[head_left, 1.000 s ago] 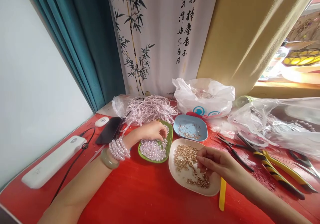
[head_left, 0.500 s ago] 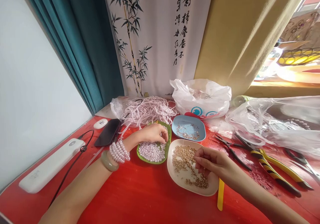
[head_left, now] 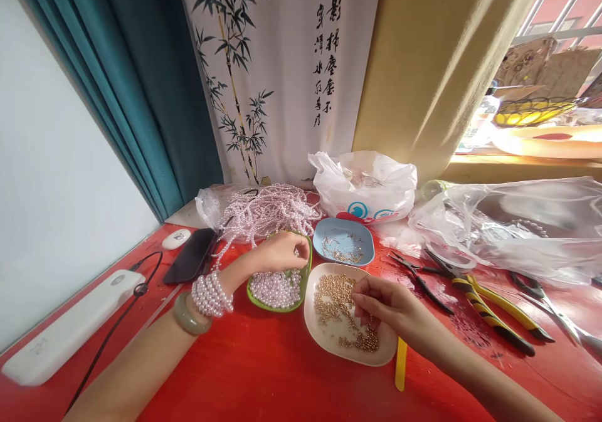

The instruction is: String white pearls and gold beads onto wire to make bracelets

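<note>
Over the green dish (head_left: 306,270), my left hand (head_left: 281,251) is closed in a pinch. Pearl beads (head_left: 275,290) fill the dish below it; whatever the fingertips hold is too small to name. My right hand (head_left: 383,303) hovers above the cream plate (head_left: 324,340), thumb and fingers pressed together. Anything between them is hidden or too tiny to make out. Gold beads (head_left: 336,284) are spread over that plate. Behind it, a blue dish (head_left: 324,226) holds small gold-coloured pins (head_left: 348,254). A pearl bracelet (head_left: 211,293) and a pale green bangle (head_left: 190,317) circle my left wrist.
Pearl strands (head_left: 268,212) lie heaped behind the green dish, beside a white plastic bag (head_left: 364,187). Black pliers (head_left: 423,284), yellow-black pliers (head_left: 493,309) and scissors (head_left: 550,303) lie right. A phone (head_left: 190,256) and white power strip (head_left: 70,328) lie left.
The view has swung slightly right, so everything sits further left in the picture. My left fingers are drawn in a little above the green dish. My right hand keeps its pinch over the cream plate.
</note>
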Demonstrator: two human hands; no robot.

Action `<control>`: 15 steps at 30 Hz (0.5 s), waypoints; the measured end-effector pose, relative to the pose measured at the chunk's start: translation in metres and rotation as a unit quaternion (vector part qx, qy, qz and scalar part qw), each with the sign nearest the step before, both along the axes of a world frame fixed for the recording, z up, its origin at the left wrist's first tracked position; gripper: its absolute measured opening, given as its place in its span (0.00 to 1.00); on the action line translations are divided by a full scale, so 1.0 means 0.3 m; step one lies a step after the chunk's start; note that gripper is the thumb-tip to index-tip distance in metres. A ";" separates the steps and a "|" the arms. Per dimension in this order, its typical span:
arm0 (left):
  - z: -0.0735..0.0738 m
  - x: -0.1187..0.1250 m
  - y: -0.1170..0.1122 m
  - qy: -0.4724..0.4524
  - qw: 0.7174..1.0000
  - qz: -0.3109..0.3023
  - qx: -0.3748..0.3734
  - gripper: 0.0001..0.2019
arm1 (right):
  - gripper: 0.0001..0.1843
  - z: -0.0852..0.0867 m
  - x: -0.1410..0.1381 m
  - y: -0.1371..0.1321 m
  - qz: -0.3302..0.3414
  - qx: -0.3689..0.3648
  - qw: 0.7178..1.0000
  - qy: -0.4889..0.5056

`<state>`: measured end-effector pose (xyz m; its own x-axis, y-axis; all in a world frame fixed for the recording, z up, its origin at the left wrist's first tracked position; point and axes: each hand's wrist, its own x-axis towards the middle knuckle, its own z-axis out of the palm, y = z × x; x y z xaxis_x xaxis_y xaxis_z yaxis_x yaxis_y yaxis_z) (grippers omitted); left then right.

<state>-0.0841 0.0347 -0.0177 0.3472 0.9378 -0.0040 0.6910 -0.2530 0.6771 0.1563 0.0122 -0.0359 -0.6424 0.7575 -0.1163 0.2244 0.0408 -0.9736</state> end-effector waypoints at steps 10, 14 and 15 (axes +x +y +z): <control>-0.051 0.185 -0.070 -0.431 0.873 0.072 -0.216 0.12 | 0.12 -0.002 -0.027 -0.050 -0.134 0.081 0.988 0.014; -0.068 0.193 -0.080 -0.440 0.866 0.081 -0.226 0.11 | 0.11 -0.003 -0.032 -0.063 -0.136 0.102 0.985 0.014; -0.069 0.192 -0.081 -0.439 0.866 0.081 -0.225 0.11 | 0.10 -0.004 -0.034 -0.064 -0.135 0.107 0.985 0.010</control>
<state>-0.0264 0.0103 -0.0384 0.2652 0.9466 -0.1834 -0.1386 0.2257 0.9643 0.1460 -0.0069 -0.0372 -0.4150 0.9067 0.0749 0.2360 0.1867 -0.9536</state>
